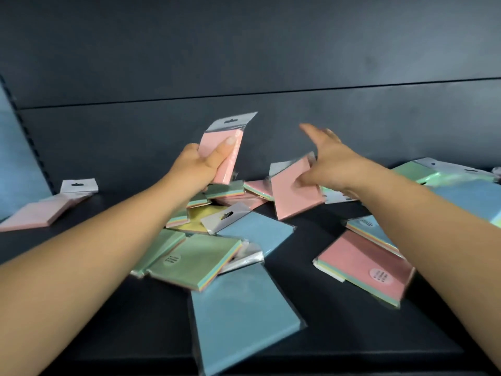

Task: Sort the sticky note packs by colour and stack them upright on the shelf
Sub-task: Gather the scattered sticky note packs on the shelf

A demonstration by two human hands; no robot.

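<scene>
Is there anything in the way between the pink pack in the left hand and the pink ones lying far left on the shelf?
Nothing visible. The left hand holds its pink pack up, and bare dark shelf runs across to the pink pile.

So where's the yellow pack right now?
The yellow pack lies mid-shelf in the heap, just under the left forearm, half buried beside a blue pack.

Above packs scattered on the dark shelf (pixel 352 335), the left hand (pixel 199 165) grips an upright pink pack (pixel 226 147) while the right hand (pixel 329 161) pinches another pink pack (pixel 294 194).
</scene>
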